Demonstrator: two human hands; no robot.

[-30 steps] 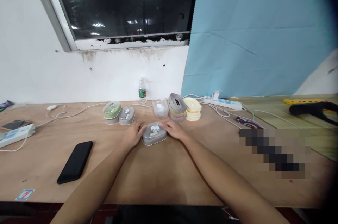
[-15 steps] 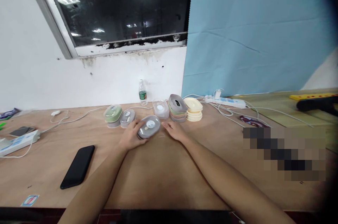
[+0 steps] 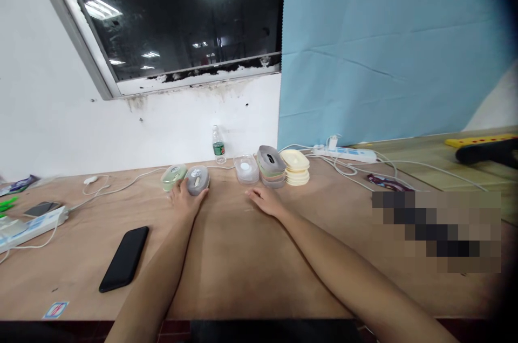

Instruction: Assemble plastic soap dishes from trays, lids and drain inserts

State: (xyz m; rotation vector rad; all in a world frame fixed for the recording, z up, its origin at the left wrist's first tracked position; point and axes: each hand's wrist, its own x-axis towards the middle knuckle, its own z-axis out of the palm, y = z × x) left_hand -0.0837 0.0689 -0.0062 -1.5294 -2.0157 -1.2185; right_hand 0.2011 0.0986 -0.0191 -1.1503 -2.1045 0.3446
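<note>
My left hand [image 3: 186,200] is closed around the side of a grey soap box [image 3: 197,181] with a clear lid, at the left-middle back of the table. Just left of it is a green soap box [image 3: 174,176], also clear-lidded and partly covered by my fingers. My right hand [image 3: 265,201] lies on the tabletop with its fingers stretched out and holds nothing. Behind its fingertips are clear lids [image 3: 246,170]. Beside these rise a stack of grey, green and pinkish trays [image 3: 272,161] and a stack of cream trays [image 3: 297,165].
A plastic bottle [image 3: 219,148] stands against the wall. On the left lie a black phone [image 3: 124,259], a power strip [image 3: 34,228] and another phone [image 3: 42,208]. Another power strip [image 3: 346,155] with loose white cables is at the back right, near a dark red packet [image 3: 389,182].
My left hand has carried the grey soap box left and back, to beside the green one. My right hand has hardly moved. The view has shifted slightly.
</note>
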